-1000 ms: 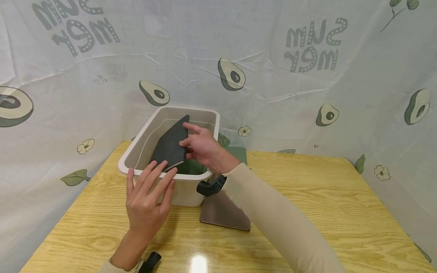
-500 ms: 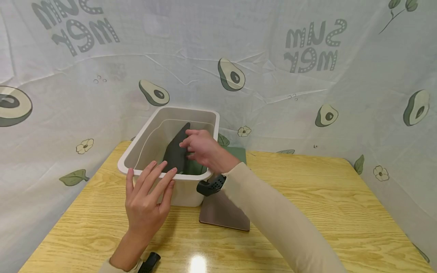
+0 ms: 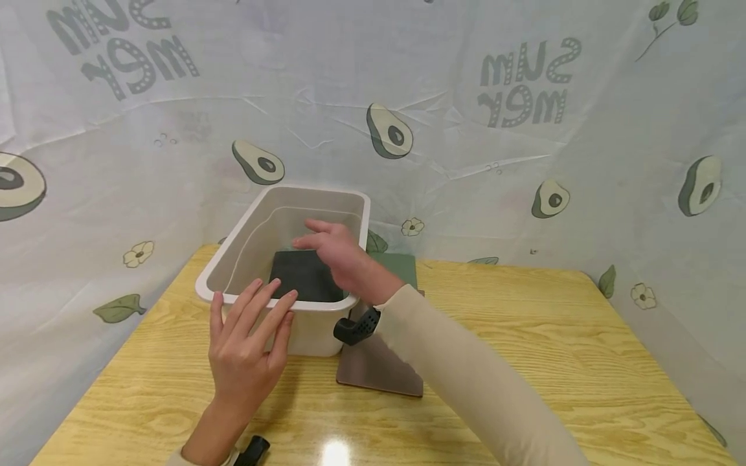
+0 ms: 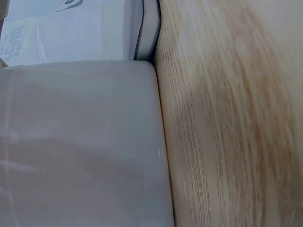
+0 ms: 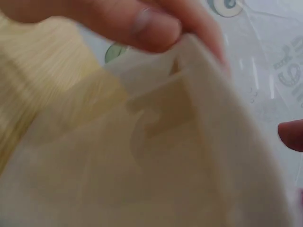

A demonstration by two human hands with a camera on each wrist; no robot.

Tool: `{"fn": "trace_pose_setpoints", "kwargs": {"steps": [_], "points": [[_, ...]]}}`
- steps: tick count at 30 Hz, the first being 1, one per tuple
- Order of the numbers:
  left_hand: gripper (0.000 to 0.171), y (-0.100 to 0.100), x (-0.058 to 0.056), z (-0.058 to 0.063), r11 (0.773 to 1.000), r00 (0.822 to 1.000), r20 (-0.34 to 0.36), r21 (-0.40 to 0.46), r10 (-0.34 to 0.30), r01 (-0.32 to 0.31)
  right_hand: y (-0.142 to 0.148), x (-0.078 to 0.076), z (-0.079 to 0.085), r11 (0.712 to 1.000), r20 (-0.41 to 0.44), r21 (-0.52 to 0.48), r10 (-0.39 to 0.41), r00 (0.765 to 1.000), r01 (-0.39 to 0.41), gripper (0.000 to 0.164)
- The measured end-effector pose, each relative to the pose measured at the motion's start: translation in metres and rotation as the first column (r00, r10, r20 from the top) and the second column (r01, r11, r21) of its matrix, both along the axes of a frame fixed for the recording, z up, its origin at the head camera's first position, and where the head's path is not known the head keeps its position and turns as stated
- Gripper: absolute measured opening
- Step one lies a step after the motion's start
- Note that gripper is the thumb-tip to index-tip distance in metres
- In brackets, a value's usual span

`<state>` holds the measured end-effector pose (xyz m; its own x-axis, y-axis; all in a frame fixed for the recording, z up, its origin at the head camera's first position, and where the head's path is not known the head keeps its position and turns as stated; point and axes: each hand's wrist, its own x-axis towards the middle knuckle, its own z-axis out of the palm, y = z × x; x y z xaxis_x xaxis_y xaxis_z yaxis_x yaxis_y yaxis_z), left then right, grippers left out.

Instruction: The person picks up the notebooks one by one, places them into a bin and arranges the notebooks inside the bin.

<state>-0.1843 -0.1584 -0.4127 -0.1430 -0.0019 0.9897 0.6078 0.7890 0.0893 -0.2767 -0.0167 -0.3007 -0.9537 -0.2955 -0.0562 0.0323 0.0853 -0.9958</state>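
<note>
Dark notebook (image 3: 305,275) has gone from leaning on its edge to lying low and roughly level in the near part of the white bin (image 3: 320,306), and the right hand (image 3: 340,252) has come away from its edge. That hand now hovers over the bin's right side, just above and beside the notebook, fingers nearly straight and holding nothing. The left hand (image 3: 245,349) rests spread fingertips on the bin's near rim, gripping nothing.

The left wrist view shows what the head view does not: the bin's smooth outer wall down at the tabletop (image 4: 227,113), and a pale page edge (image 4: 150,28) with a dark cover just past the bin's corner. The right wrist view is blurred, with pale surfaces filling much of it; the dark notebook cannot be made out there.

To the right of the bin lie a brown notebook (image 3: 379,364), toward the near end, and a green notebook (image 3: 399,267), farther back. The right forearm and black wristband (image 3: 357,327) partly cover them. Behind the bin hangs a printed curtain (image 3: 466,162).
</note>
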Motion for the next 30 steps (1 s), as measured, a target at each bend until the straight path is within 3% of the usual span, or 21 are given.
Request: {"fn": "trace_pose_setpoints", "kwargs": {"steps": [4,7,10,12,15,17,19,22,30], "points": [[0.028,0.0,0.0,0.0,1.0,1.0,0.003,0.002,-0.004,0.004,0.001,0.006,-0.001,0.99,-0.14,0.143,0.026,0.99,-0.006,0.063],[0.028,0.0,0.0,0.0,1.0,1.0,-0.001,0.003,-0.009,0.009,0.003,0.009,-0.002,0.934,-0.312,0.356,0.104,0.944,0.015,0.066],[0.028,0.0,0.0,0.0,1.0,1.0,-0.008,0.004,-0.01,0.01,0.007,0.011,-0.002,0.824,-0.459,0.56,0.228,0.859,0.08,0.069],[0.028,0.0,0.0,0.0,1.0,1.0,-0.011,0.004,-0.011,0.011,0.01,0.013,-0.004,0.728,-0.518,0.671,0.325,0.791,0.141,0.069],[0.028,0.001,-0.001,0.0,1.0,1.0,-0.016,0.005,-0.014,0.014,0.016,0.016,-0.008,0.594,-0.559,0.767,0.434,0.706,0.242,0.068],[0.028,0.0,-0.001,0.0,1.0,1.0,-0.017,0.003,-0.013,0.013,0.021,0.017,-0.01,0.53,-0.569,0.794,0.478,0.669,0.297,0.067],[0.029,0.0,-0.001,0.0,1.0,1.0,-0.015,0.001,-0.011,0.011,0.026,0.017,-0.012,0.506,-0.57,0.803,0.497,0.654,0.315,0.067],[0.029,0.0,-0.001,0.0,1.0,1.0,-0.01,-0.001,-0.007,0.007,0.034,0.016,-0.013,0.494,-0.56,0.812,0.515,0.649,0.31,0.067],[0.03,0.0,0.0,0.0,1.0,1.0,-0.004,-0.002,0.001,-0.001,0.055,0.015,-0.012,0.452,-0.482,0.857,0.539,0.691,0.245,0.068]]}}
